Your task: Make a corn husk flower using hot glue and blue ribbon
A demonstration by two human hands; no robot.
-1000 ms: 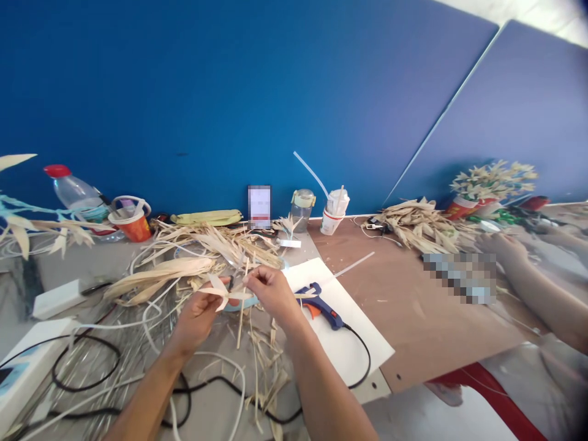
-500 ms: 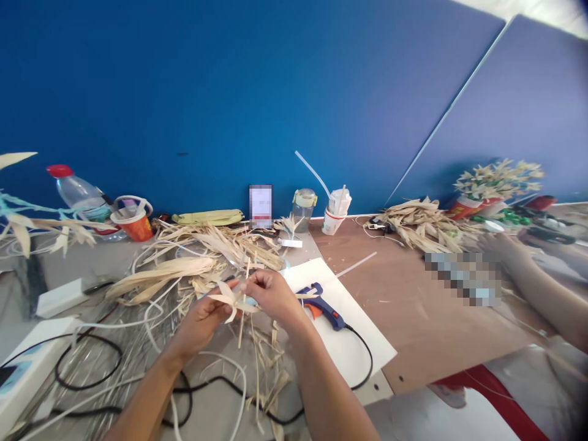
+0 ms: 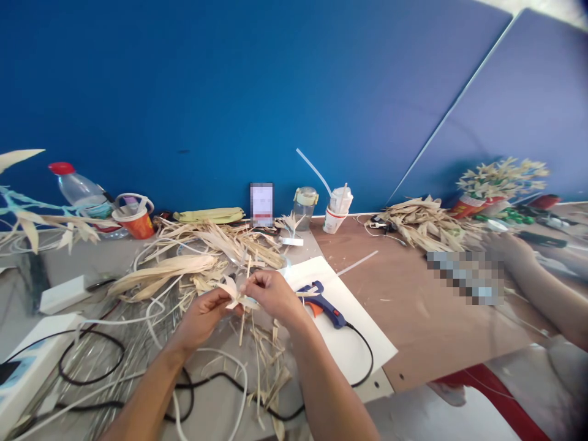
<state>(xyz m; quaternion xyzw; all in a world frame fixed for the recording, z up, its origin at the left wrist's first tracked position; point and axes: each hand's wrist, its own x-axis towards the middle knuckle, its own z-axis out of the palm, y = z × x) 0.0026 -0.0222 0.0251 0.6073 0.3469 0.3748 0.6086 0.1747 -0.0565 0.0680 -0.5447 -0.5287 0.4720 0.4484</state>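
Observation:
My left hand [image 3: 199,321] is closed, its fingers pinching a pale flower of pointed corn-husk petals [image 3: 233,293] from the left. Close by on the right, my right hand [image 3: 273,297] has thumb and fingertips pressed together on a thin pale stick [image 3: 241,334]. The stick runs past the flower, and its top end shows above my fingers. Whether the stick is joined to the petals is hidden. Right of my right hand a blue glue gun [image 3: 328,309] with an orange trigger lies on a white sheet [image 3: 362,349].
Dried corn husks [image 3: 169,272] are heaped behind my hands. Cables [image 3: 239,383] cross the table by my forearms, near a white power strip [image 3: 39,349]. Along the wall stand an orange cup [image 3: 140,226], a phone [image 3: 261,204] and a lidded jar [image 3: 304,208]. Another person's hand [image 3: 509,251] is at right.
The petals have turned and tipped between my fingers, and my left hand's fingers have shifted slightly around them. My right hand stays almost in place on the stick.

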